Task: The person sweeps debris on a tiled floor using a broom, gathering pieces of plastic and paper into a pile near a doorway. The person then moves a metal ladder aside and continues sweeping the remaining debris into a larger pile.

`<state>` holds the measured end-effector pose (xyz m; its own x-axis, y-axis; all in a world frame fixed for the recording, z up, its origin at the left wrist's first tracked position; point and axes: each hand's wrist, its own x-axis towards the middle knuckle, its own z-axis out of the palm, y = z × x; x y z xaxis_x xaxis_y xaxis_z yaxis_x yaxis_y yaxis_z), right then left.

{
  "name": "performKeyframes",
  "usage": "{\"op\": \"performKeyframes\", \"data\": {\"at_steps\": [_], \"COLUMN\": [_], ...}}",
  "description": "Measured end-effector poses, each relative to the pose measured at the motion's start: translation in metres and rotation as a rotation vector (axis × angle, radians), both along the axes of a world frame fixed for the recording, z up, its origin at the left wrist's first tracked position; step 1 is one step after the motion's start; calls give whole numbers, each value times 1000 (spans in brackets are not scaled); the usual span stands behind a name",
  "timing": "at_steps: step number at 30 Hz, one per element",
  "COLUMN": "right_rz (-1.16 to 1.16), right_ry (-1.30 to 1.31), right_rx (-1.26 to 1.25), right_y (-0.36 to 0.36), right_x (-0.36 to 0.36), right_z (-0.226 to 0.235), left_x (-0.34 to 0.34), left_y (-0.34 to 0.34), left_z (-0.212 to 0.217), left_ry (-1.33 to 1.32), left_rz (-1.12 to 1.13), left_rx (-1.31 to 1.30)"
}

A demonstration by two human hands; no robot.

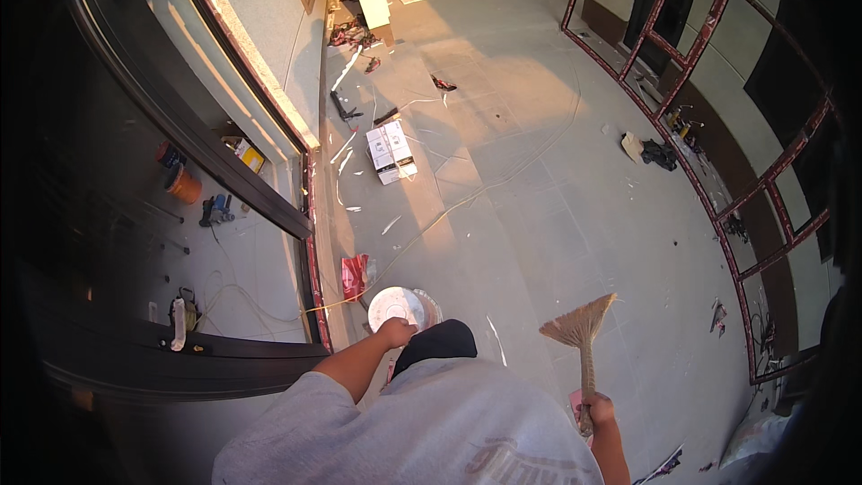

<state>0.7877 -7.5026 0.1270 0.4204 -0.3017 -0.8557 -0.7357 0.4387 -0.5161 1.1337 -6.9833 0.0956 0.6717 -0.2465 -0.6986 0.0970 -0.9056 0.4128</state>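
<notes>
My right hand (599,410) is wrapped round the handle of a straw hand broom (584,332). The broom's fanned bristles point away from me, up and to the right. At the near left, my left hand (397,332) is closed on the near rim of a round white bucket (386,304). Its thumb and fingers are only partly seen, and what is inside the bucket is hard to make out. A dark, rounded piece of cloth (440,343) shows beside the bucket, in front of my grey shirt. Something pink (576,402) shows just behind my right hand.
A red plastic bag (354,277) lies beyond the bucket, and a yellow cord (422,232) crosses the tiled floor. Farther off sits a white carton (391,153) among scraps. A dark door frame (180,99) stands left; a reddish metal frame (718,216) leans at right.
</notes>
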Motion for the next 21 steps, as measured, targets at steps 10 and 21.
{"op": "performKeyframes", "data": {"at_steps": [10, 21], "right_rz": [442, 838], "right_ry": [-39, 47], "right_rx": [-275, -506], "right_y": [-4, 0], "right_x": [220, 479], "right_z": [26, -6], "left_x": [53, 123], "left_y": [-5, 162], "left_z": [-42, -173], "left_ry": [-29, -54], "left_rz": [158, 48], "left_rx": [-28, 254]}}
